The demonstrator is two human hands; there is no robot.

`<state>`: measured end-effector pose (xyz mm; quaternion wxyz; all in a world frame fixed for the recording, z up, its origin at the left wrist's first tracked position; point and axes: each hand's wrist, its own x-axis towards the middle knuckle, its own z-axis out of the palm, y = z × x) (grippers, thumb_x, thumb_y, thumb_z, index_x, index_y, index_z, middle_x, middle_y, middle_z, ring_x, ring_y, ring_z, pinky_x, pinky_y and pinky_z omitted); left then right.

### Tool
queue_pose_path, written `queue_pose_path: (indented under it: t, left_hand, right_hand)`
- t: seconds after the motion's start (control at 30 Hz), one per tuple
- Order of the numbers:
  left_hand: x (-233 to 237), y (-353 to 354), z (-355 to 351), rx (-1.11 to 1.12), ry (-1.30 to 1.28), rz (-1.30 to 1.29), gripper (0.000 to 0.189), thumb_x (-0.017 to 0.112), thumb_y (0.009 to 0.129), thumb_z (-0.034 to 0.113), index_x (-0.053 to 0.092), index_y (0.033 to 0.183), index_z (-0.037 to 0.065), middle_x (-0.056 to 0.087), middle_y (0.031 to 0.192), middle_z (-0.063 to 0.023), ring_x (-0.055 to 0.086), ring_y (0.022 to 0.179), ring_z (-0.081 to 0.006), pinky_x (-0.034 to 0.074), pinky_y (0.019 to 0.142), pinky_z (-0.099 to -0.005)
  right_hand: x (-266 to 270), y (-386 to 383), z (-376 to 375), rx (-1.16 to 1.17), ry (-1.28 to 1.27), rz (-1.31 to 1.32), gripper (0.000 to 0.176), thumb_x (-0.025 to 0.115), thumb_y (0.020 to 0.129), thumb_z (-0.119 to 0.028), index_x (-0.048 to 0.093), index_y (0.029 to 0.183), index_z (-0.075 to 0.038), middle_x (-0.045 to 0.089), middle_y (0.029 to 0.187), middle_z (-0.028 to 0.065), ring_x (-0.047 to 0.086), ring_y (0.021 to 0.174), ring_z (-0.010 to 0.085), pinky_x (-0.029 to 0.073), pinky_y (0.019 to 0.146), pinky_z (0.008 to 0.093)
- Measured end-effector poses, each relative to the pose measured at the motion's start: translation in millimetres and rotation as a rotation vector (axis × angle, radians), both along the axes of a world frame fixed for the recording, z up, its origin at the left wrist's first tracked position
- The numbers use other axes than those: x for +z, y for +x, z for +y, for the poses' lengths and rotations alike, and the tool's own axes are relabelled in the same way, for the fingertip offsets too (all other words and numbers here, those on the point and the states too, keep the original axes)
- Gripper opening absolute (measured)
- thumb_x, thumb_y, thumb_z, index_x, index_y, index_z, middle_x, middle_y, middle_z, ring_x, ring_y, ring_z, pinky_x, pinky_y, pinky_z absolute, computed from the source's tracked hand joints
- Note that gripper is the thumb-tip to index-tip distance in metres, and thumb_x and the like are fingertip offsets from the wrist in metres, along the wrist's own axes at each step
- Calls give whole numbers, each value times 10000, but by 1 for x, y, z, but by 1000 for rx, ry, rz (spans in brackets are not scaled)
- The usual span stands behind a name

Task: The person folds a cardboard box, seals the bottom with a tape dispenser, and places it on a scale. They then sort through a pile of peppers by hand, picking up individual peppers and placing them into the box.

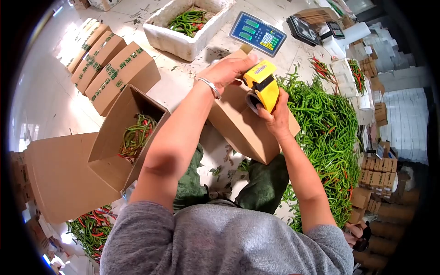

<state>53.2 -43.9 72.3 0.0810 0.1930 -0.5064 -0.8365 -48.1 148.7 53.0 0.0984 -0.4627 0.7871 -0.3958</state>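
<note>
Yellow, likely light and stiff, the tape dispenser (266,91) over the carton (245,126) suited our right grip (278,117) clasping its frame (274,95); our left grip's (228,71) closure we couldn't tell.

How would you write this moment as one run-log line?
right hand: grips yellow tape dispenser | left hand: at far end of carton | green chillies: piled right of carton

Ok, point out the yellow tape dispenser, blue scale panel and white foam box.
Yellow tape dispenser (268,95), head view: its yellow body.
Blue scale panel (259,34), head view: its face.
White foam box (168,42), head view: its near wall.
</note>
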Motion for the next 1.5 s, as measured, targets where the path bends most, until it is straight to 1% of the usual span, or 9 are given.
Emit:
queue_pose_path:
  t: [0.17, 0.33, 0.57, 0.8, 0.9, 0.93, 0.97, 1.07, 1.5]
  left_hand:
    - [-8, -9, -4, 121, 14, 0, 128, 612, 837, 163, 634, 897, 52, 635, 802, -23, 592, 666, -99, 493, 627, -236]
    - [-20, -23, -9, 361, -37, -50, 71, 593, 822, 93, 637, 822, 36, 632, 734, -37, 582, 587, -119, 483, 550, -240]
    - [-61, -30, -98, 531, -281, -322, 120, 586, 790, 88, 691, 814, 35, 595, 656, -28, 456, 488, -104, 353, 412, -239]
    - [-101, -26, -247, 548, -739, -562, 143, 654, 741, 197, 685, 702, 62, 527, 541, -20, 426, 462, -82, 314, 407, -261]
    - [-163, -29, -259, 299, -1489, -743, 277, 544, 784, 305, 670, 706, 71, 645, 771, -99, 608, 692, -214, 463, 624, -342]
    - [-172, -36, -249, 298, -1681, -811, 229, 602, 770, 254, 675, 700, 48, 636, 650, -75, 590, 578, -167, 446, 517, -326]
    - [-184, -37, -233, 265, -1249, -926, 373, 490, 777, 402, 676, 852, 87, 642, 936, -132, 617, 877, -273, 479, 771, -369]
    - [-252, -42, -171, -305, -1335, -925, 430, 538, 754, 429, 652, 1011, 104, 603, 1102, -130, 560, 1040, -277, 421, 899, -401]
    - [-233, -23, -128, -132, -737, -663, 456, 508, 835, 431, 622, 1031, 35, 613, 1056, -157, 569, 1021, -228, 432, 884, -347]
  right_hand:
    - [5, 2, 1, 23, -1, 29, 724, 661, 677, -307, 290, 1226, -14, 500, 1057, 166, 519, 954, 267, 413, 853, 350]
    - [18, -2, -17, 98, -66, 265, 781, 663, 690, -298, 286, 1340, -83, 529, 1001, 184, 555, 890, 350, 452, 768, 390]
    - [67, 6, -20, 71, 451, 234, 630, 652, 723, -312, 416, 1307, -335, 540, 1005, 159, 573, 858, 322, 475, 763, 386]
    - [64, -8, 38, 43, 455, 111, 618, 694, 698, -234, 476, 1273, -300, 547, 1019, 161, 586, 849, 319, 483, 780, 374]
    - [50, -8, 35, 63, 443, 206, 632, 707, 677, -258, 483, 1265, -321, 506, 809, 115, 555, 691, 283, 488, 658, 370]
    - [50, -11, 32, 56, 443, 223, 631, 708, 677, -270, 483, 1263, -330, 490, 781, 105, 544, 665, 275, 486, 638, 368]
    - [50, -13, 30, 60, 449, 230, 630, 708, 676, -277, 483, 1262, -336, 483, 773, 102, 540, 654, 270, 485, 632, 366]
    - [50, -18, 32, 71, 474, 248, 626, 708, 675, -297, 485, 1257, -351, 463, 753, 92, 527, 624, 254, 482, 614, 358]
    - [42, -24, 39, 44, 355, 219, 584, 686, 685, -330, 511, 1242, -318, 480, 770, 99, 533, 631, 252, 482, 604, 357]
